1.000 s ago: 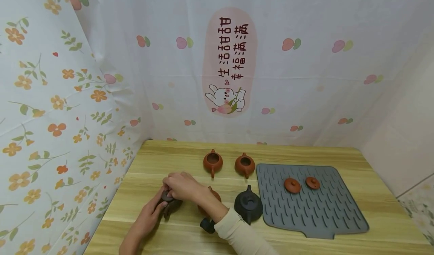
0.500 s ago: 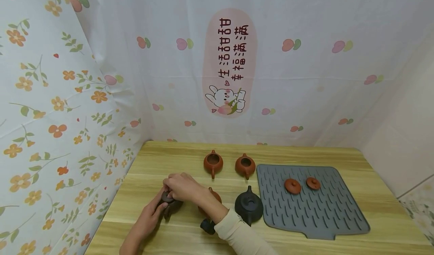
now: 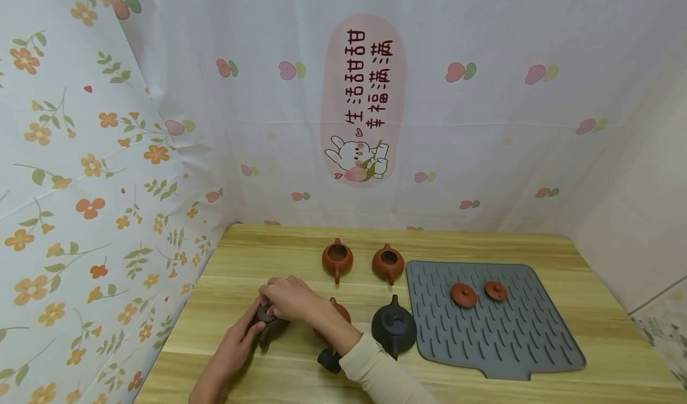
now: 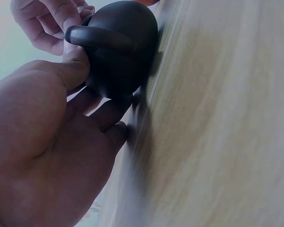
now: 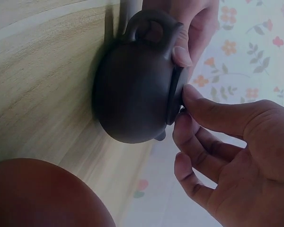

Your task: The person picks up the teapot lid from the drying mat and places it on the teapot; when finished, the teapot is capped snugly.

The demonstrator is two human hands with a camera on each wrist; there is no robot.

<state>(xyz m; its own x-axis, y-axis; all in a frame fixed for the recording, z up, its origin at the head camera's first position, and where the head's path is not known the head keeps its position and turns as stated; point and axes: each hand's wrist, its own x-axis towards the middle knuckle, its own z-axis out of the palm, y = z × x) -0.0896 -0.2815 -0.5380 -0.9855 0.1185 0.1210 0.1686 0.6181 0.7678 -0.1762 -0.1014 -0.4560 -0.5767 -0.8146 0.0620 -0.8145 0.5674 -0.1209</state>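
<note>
A dark brown teapot [image 5: 132,90] stands on the wooden table at the left, its loop handle toward the person. My left hand [image 3: 238,338] holds it from the left, fingers along the round body and thumb at the lid's edge near the handle. From above, my right hand [image 3: 292,298] pinches the knob of the dark lid [image 5: 177,97] between thumb and fingers. The lid sits over the teapot's mouth in the right wrist view. In the left wrist view, the handle [image 4: 102,38] rises beside the left thumb, and the right fingers overlap the lid.
Two lidless red-brown teapots [image 3: 337,259] stand at the back. Under the right forearm, another reddish teapot [image 3: 342,313] is partly hidden. A black lidded teapot [image 3: 394,327] stands beside a grey ridged mat [image 3: 515,338] bearing two reddish lids [image 3: 463,295]. A patterned curtain [image 3: 483,123] hangs behind.
The right hand has shifted very slightly to the right over the lid, and a little more of the lid's top shows. The left hand and the teapot stay in place.
</note>
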